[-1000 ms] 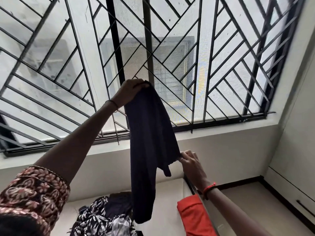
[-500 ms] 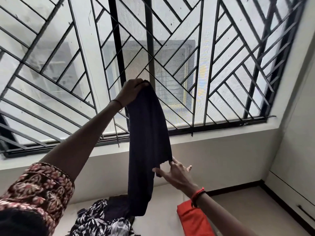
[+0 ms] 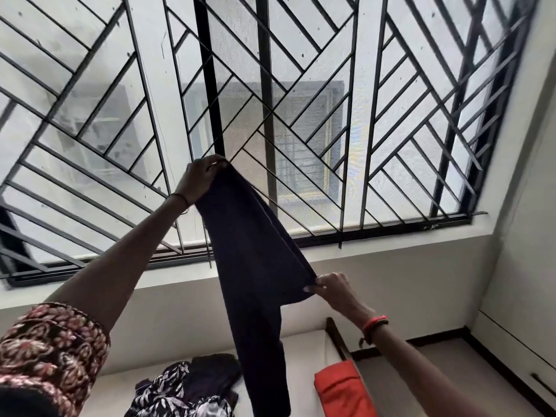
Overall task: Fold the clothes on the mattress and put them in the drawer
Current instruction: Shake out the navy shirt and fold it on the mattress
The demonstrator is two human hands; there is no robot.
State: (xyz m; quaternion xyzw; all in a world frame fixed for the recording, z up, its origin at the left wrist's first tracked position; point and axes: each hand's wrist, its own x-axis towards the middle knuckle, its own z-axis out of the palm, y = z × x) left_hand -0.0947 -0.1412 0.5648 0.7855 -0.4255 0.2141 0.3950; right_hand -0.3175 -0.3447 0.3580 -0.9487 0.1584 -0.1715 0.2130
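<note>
Matt dark cloth garment [image 3: 255,266]; black-painted metal window grille [image 3: 391,145]; smooth matt white wall [image 3: 406,281].

Home bedroom. Pale mattress [image 3: 301,349] near centre with loose clothes [image 3: 168,389] heaped on it, and an orange garment [image 3: 337,389] at its right edge. Far wall: wide window behind a black diagonal metal grille [image 3: 346,164], with a neighbouring building [image 3: 304,130] outside. Right side: white built-in drawer [image 3: 511,356] with a dark handle [image 3: 541,384].
</note>
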